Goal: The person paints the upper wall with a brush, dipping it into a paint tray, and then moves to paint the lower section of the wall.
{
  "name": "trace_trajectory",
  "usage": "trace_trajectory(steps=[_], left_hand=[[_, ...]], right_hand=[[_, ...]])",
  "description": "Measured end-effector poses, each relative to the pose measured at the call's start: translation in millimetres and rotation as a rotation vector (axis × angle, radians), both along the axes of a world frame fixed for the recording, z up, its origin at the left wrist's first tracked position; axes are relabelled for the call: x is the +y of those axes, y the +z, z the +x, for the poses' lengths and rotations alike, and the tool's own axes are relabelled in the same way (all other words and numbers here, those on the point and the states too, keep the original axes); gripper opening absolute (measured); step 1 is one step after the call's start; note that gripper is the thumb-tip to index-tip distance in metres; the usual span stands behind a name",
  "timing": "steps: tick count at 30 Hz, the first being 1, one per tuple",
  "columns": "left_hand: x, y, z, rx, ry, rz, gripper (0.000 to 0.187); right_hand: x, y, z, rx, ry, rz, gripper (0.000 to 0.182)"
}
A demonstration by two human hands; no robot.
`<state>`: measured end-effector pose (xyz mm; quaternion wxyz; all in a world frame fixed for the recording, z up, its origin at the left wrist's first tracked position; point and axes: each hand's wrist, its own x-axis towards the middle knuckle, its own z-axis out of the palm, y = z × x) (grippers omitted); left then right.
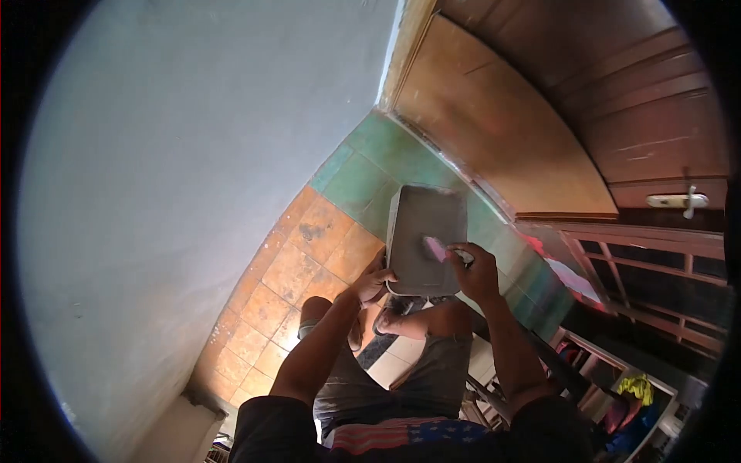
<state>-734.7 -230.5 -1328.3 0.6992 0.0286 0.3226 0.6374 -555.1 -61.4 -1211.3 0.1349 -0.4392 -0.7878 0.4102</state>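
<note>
A grey rectangular tray (421, 224) with raised sides is held out over the tiled floor, its inner face toward me. My left hand (373, 284) grips its near left corner, thumb over the rim. In my right hand (477, 270), fingers are closed on a small pink tool (437, 248) with a pale end showing at the fingers; its exact kind is not clear. The pink part overlaps the tray's inner bottom, right of the middle.
Orange tiles (297, 262) and green tiles (363, 177) cover the floor. A pale wall (193, 154) rises at left. A wooden door (494, 123) and a door handle (683, 201) are at right. A shelf (598, 355) with cloths stands lower right.
</note>
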Motion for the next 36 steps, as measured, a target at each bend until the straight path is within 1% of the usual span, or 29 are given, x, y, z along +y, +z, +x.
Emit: trace_trajectory(steps=[2, 3, 6, 7, 8, 10, 11, 13, 14, 15, 17, 18, 20, 21, 23, 24, 26, 27, 28, 29, 30, 32, 33, 35, 36], left_hand=[[5.3, -57.6, -9.8, -0.014, -0.089, -0.094, 0.092], [9.7, -87.8, -10.9, -0.013, -0.086, -0.124, 0.092], [31.7, -175.6, -10.6, 0.003, -0.105, -0.138, 0.091], [39.3, -215.5, -5.9, 0.031, -0.081, -0.139, 0.091], [47.6, -238.1, -6.5, 0.042, -0.078, -0.122, 0.091], [65.2, -277.2, -7.5, 0.132, -0.156, -0.217, 0.091], [72.8, -296.2, -4.2, 0.161, -0.124, -0.180, 0.090], [75.6, -366.0, 6.5, 0.152, -0.122, -0.174, 0.089], [81.8, -388.0, 1.9, 0.137, -0.123, -0.187, 0.088], [89.6, -372.0, -2.3, 0.156, -0.129, -0.165, 0.088], [86.5, -341.2, 8.1, 0.014, -0.048, -0.199, 0.087], [85.0, -352.0, 12.7, 0.023, -0.054, -0.194, 0.087], [75.8, -370.1, 18.5, 0.001, 0.025, -0.167, 0.084], [75.9, -369.8, 17.9, 0.021, 0.022, -0.157, 0.084], [83.0, -368.9, 17.3, 0.169, -0.033, -0.259, 0.084], [85.3, -356.0, 15.4, 0.180, -0.030, -0.241, 0.084], [88.7, -332.0, 13.3, 0.200, -0.076, -0.322, 0.087], [92.5, -345.7, 14.2, 0.205, -0.073, -0.304, 0.087], [91.4, -374.8, 19.3, 0.208, -0.086, -0.245, 0.088], [90.5, -377.6, 21.5, 0.209, -0.100, -0.191, 0.089], [90.1, -382.1, 22.4, 0.210, -0.103, -0.195, 0.089], [88.4, -389.3, 23.0, 0.248, -0.222, -0.288, 0.094], [87.5, -390.8, 26.7, 0.250, -0.227, -0.294, 0.094], [92.9, -394.2, 32.1, 0.329, -0.222, -0.379, 0.099], [94.8, -402.0, 35.4, 0.337, -0.221, -0.381, 0.099]], right_hand=[[17.2, -51.1, -11.1, -0.053, 0.137, 0.069, 0.021], [27.1, -82.0, -15.4, -0.040, 0.196, 0.132, 0.023], [50.9, -156.7, -23.1, -0.022, 0.233, 0.119, 0.027], [59.6, -178.6, -25.8, -0.053, 0.254, 0.148, 0.026], [67.5, -193.9, -29.9, -0.044, 0.254, 0.166, 0.026], [82.0, -216.7, -33.2, -0.254, 0.302, 0.084, 0.026], [87.5, -234.0, -29.2, -0.250, 0.296, 0.109, 0.026], [93.0, -279.0, -22.7, -0.187, 0.299, 0.317, 0.025], [93.2, -291.1, -21.9, -0.167, 0.279, 0.343, 0.025], [92.6, -299.8, -17.0, -0.176, 0.273, 0.308, 0.024], [100.2, -317.0, -7.8, -0.220, 0.236, 0.191, 0.023], [102.5, -320.1, -5.7, -0.212, 0.228, 0.196, 0.023], [98.4, -326.7, -1.2, -0.248, 0.274, 0.120, 0.023], [99.8, -336.7, 2.5, -0.230, 0.266, 0.132, 0.023], [102.6, -356.5, 9.1, -0.228, 0.355, 0.182, 0.024], [102.9, -361.9, 10.7, -0.220, 0.352, 0.202, 0.024], [108.4, -367.8, 14.6, -0.316, 0.392, 0.184, 0.024], [111.1, -367.1, 14.8, -0.315, 0.389, 0.203, 0.024], [109.3, -367.7, 16.3, -0.370, 0.395, 0.162, 0.025], [108.7, -369.5, 19.3, -0.426, 0.400, 0.115, 0.025], [110.2, -372.5, 22.4, -0.425, 0.397, 0.111, 0.025], [112.1, -384.3, 27.8, -0.499, 0.372, -0.002, 0.027], [112.2, -390.7, 32.9, -0.495, 0.369, -0.009, 0.027], [117.5, -399.1, 41.3, -0.439, 0.413, 0.032, 0.037], [119.2, -400.4, 43.0, -0.431, 0.413, 0.033, 0.037]])
